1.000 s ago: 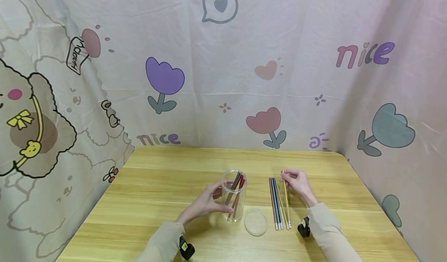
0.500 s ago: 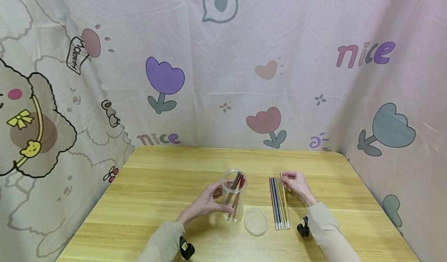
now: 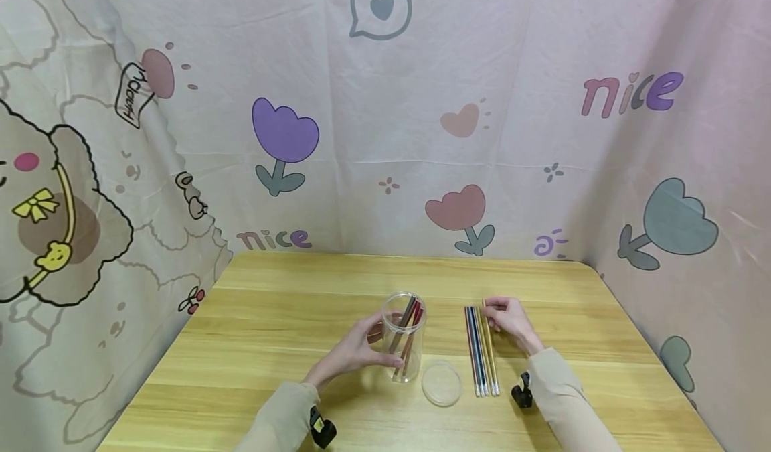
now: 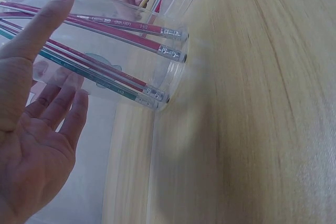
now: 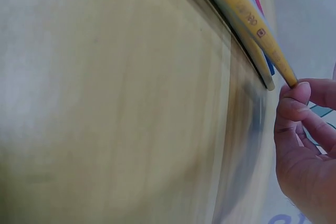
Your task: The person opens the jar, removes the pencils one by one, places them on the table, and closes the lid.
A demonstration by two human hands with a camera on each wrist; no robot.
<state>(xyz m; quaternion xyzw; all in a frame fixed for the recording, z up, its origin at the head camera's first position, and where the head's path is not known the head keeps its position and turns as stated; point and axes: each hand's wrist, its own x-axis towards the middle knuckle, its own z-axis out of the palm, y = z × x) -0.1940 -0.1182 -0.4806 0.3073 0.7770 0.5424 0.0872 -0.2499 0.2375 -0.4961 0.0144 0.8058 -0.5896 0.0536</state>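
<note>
Head view: my right hand [image 3: 508, 317] had drawn the yellow pencil [image 3: 490, 355] closer to the pencil row [image 3: 476, 348], nearly joining it. Left wrist: my left hand [image 4: 39, 145] gripped the clear jar [image 4: 176, 73], its pencils [image 4: 115, 35] leaning inside. Right wrist: I pinched the yellow pencil's end.

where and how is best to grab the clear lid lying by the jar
I'd pinch opposite edges of the clear lid from above, reaching in from the person's side: it lies flat and round, with the jar to its left and a row of pencils to its right.
</note>
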